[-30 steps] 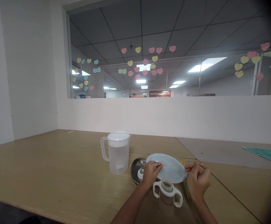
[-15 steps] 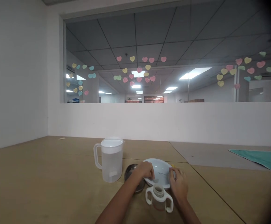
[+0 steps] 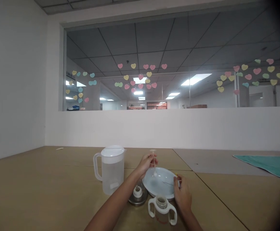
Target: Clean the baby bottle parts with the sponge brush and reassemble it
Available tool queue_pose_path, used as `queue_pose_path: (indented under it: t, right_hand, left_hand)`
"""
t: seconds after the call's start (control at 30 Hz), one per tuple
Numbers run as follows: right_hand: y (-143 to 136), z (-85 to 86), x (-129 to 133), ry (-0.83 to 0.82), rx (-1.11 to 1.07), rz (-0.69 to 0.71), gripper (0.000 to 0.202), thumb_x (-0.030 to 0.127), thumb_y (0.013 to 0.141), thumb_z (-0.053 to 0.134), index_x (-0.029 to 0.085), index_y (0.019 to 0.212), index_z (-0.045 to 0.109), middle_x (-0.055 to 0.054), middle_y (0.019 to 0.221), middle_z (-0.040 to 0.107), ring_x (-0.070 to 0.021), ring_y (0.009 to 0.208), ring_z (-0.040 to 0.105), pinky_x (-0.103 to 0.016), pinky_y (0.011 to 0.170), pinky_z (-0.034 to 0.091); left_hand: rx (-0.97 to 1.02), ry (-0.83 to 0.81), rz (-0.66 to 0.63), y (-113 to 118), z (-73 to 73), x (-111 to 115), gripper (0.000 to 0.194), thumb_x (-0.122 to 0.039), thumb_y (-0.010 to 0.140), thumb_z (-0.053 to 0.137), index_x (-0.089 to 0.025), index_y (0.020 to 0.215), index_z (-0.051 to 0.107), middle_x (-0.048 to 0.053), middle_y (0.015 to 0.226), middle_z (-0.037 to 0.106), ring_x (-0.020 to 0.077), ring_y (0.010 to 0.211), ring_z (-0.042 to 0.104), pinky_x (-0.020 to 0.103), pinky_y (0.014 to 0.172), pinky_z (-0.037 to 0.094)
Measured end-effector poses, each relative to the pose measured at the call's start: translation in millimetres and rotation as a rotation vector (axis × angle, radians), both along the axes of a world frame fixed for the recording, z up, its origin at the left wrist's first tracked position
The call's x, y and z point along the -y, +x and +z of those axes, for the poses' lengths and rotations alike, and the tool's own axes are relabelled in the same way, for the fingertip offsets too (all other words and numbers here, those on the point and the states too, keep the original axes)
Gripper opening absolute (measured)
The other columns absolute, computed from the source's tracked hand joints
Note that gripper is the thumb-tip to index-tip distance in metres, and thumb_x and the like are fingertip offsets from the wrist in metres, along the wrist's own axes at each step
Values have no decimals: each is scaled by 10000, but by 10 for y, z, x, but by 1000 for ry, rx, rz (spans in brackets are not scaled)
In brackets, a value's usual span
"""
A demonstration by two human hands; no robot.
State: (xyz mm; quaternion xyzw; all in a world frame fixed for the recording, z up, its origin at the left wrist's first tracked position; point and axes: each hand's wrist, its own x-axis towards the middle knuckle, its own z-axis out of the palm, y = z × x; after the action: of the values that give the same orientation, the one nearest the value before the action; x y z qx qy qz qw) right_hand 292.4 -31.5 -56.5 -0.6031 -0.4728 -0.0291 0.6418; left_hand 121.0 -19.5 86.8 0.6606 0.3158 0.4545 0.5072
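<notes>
1. Two-handled bottle (image 3: pixel 162 210), open-topped, bottom centre of the frame, standing on the wooden table (image 3: pixel 46 179).
2. Right hand (image 3: pixel 183 194), lower centre-right, fingers curled on the rim of the pale blue plate (image 3: pixel 164 189); whether they pinch it cannot be told.
3. Metal dish (image 3: pixel 132 200) holding a white cap (image 3: pixel 137 192), just left of the plate.
4. Left hand (image 3: pixel 146 163), fingers pinched on a thin straw (image 3: pixel 154 162), upright over the plate.
5. Clear pitcher (image 3: pixel 111 170), lidded, centre-left.
6. Teal cloth (image 3: pixel 270 163), right edge.
7. White half-wall, glass pane with heart stickers (image 3: pixel 140 77), upper frame.
</notes>
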Motion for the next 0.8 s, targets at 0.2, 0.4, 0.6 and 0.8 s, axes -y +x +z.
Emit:
queue_pose_path:
  t: [0.2, 0.4, 0.6, 0.8]
  right_hand:
    - [-15, 8, 6, -29, -41, 7, 557, 577, 796, 311, 134, 1057, 527, -118, 928, 597, -270, 871, 539, -377, 774, 401]
    - [-27, -7, -5, -4, -82, 18, 546, 578, 799, 325, 145, 1085, 495, -103, 931, 591, -265, 887, 546, -363, 772, 403]
    - [-36, 24, 31, -31, -97, 21, 552, 574, 807, 324, 144, 1118, 477, -106, 953, 588, -272, 910, 545, -369, 789, 399]
    - [-32, 35, 49, -25, -98, 28, 546, 570, 793, 340, 144, 1099, 493, -107, 943, 600, -273, 891, 546, -371, 779, 399]
  left_hand:
    - [141, -12, -79, 84, 60, 558, 512, -605, 692, 596, -144, 908, 541, -27, 695, 518, 60, 503, 487, 215, 527, 390]
    - [191, -96, -148, 125, -311, 807, 520, -612, 704, 597, -137, 915, 565, -54, 617, 485, 32, 424, 378, 191, 447, 346]
    - [185, 32, -118, 202, -456, 904, 511, -610, 785, 506, -134, 959, 565, -54, 609, 468, 23, 406, 357, 167, 411, 282]
    - [201, 104, -61, 286, -382, 973, 485, -589, 830, 456, -143, 993, 554, -50, 626, 458, 18, 427, 357, 149, 415, 266]
